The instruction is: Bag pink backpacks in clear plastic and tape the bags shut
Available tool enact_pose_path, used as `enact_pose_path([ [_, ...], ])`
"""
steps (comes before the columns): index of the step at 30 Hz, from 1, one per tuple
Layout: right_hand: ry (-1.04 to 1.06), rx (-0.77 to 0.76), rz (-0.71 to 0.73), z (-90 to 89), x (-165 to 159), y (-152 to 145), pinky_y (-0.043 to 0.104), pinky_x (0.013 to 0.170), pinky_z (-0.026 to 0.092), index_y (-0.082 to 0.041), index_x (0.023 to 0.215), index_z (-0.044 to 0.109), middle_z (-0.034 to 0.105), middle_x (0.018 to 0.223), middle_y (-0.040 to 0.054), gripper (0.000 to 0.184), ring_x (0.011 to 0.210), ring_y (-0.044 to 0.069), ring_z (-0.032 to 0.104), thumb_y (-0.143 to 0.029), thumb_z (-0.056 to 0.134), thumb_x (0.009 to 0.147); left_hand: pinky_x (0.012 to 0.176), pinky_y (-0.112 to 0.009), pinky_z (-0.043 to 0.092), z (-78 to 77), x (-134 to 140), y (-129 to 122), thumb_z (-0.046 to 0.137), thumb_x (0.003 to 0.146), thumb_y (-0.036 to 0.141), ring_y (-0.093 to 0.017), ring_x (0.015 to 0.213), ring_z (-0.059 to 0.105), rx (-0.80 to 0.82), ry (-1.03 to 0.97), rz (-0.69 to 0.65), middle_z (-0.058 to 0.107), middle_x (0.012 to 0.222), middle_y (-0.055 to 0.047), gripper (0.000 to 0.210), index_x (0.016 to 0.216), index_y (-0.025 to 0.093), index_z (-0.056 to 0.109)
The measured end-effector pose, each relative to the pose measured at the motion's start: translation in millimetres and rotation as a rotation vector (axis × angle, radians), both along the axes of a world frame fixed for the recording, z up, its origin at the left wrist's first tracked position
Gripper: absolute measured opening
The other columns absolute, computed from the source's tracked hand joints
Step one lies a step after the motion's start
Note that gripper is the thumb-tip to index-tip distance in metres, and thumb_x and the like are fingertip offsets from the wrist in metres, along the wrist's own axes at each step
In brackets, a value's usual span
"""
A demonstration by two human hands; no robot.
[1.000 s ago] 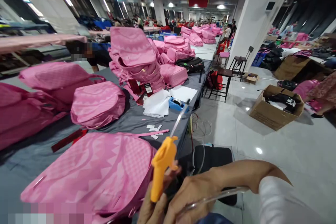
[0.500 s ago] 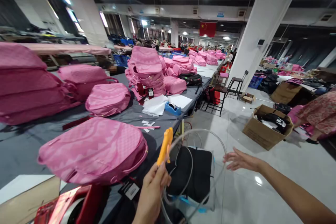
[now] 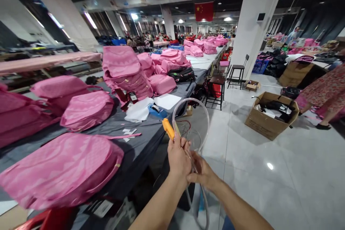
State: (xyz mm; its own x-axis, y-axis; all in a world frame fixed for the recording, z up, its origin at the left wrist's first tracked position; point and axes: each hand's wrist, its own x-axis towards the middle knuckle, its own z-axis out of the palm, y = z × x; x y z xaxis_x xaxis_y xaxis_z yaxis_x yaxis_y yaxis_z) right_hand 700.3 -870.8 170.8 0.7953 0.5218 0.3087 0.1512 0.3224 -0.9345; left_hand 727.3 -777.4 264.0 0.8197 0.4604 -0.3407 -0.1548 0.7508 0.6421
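My left hand (image 3: 178, 158) is closed around the lower end of an orange air gun (image 3: 168, 128), whose top sticks out past my fingers. A clear plastic hose (image 3: 207, 115) loops up above my hands and hangs down below them. Right against my left hand, my right hand (image 3: 202, 171) is closed on the hose; its fingertips are partly hidden. Both hands are beyond the table's edge, over the floor. To their left a pink backpack (image 3: 64, 169) lies flat on the dark-covered table (image 3: 140, 158).
More pink backpacks (image 3: 126, 68) stand piled farther along the table, near white paper (image 3: 167, 101) and a blue tape dispenser (image 3: 157, 110). On the floor at right are an open cardboard box (image 3: 269, 125) and stools (image 3: 217, 81). A person's patterned skirt (image 3: 323, 86) shows at far right.
My right hand has moved left from its open, outstretched position and closed on the hose beside my left hand. The hose loop is narrower, and the view has shifted right.
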Motion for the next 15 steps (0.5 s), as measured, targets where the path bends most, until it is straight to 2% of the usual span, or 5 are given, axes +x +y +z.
enact_pose_path([
  [4, 0.314, -0.106, -0.106, -38.0, 33.4, -83.9, 0.034, 0.071, 0.049, -0.015, 0.127, 0.037, 0.063, 0.073, 0.0021, 0.07, 0.066, 0.021, 0.061, -0.068, 0.065, 0.09, 0.057, -0.019, 0.042, -34.6, 82.8, -84.9, 0.06, 0.097, 0.025, -0.005, 0.045, 0.025, 0.005, 0.052, -0.022, 0.026, 0.058, 0.011, 0.028, 0.089, 0.02, 0.034],
  [8, 0.355, -0.369, -0.272, -32.9, 105.1, -184.6, 0.026, 0.046, 0.033, -0.016, 0.107, 0.042, 0.042, 0.05, -0.0077, 0.069, 0.042, 0.014, 0.037, -0.077, 0.057, 0.079, 0.064, -0.023, 0.048, -83.9, 147.0, -150.2, 0.052, 0.096, 0.023, -0.007, 0.051, 0.05, 0.041, 0.217, -0.341, 0.05, 0.062, 0.003, 0.019, 0.084, 0.017, 0.04],
  [11, 0.536, -0.384, -0.411, -8.3, 160.5, -243.5, 0.023, 0.044, 0.026, -0.018, 0.097, 0.042, 0.035, 0.049, -0.0112, 0.075, 0.041, 0.009, 0.026, -0.077, 0.069, 0.061, 0.07, -0.033, 0.053, -128.4, 163.6, -167.2, 0.077, 0.067, 0.033, -0.024, 0.079, 0.069, 0.133, 0.241, -0.578, 0.068, 0.089, -0.017, 0.034, 0.084, 0.009, 0.061],
  [13, 0.668, -0.308, -0.449, 4.3, 186.8, -269.5, 0.021, 0.044, 0.024, -0.018, 0.096, 0.042, 0.033, 0.05, -0.0126, 0.081, 0.043, 0.006, 0.022, -0.075, 0.079, 0.052, 0.068, -0.03, 0.051, -161.5, 166.7, -160.0, 0.081, 0.048, 0.04, -0.021, 0.072, 0.065, 0.275, 0.268, -0.539, 0.067, 0.081, -0.013, 0.047, 0.08, 0.008, 0.066],
  [15, 0.74, -0.244, -0.48, 9.2, 203.8, -286.0, 0.021, 0.045, 0.023, -0.018, 0.096, 0.043, 0.033, 0.05, -0.0127, 0.088, 0.043, 0.006, 0.021, -0.074, 0.086, 0.045, 0.062, -0.026, 0.047, -197.1, 172.3, -141.4, 0.075, 0.044, 0.049, -0.014, 0.064, 0.056, 0.416, 0.332, -0.426, 0.062, 0.07, -0.005, 0.054, 0.08, 0.011, 0.066],
])
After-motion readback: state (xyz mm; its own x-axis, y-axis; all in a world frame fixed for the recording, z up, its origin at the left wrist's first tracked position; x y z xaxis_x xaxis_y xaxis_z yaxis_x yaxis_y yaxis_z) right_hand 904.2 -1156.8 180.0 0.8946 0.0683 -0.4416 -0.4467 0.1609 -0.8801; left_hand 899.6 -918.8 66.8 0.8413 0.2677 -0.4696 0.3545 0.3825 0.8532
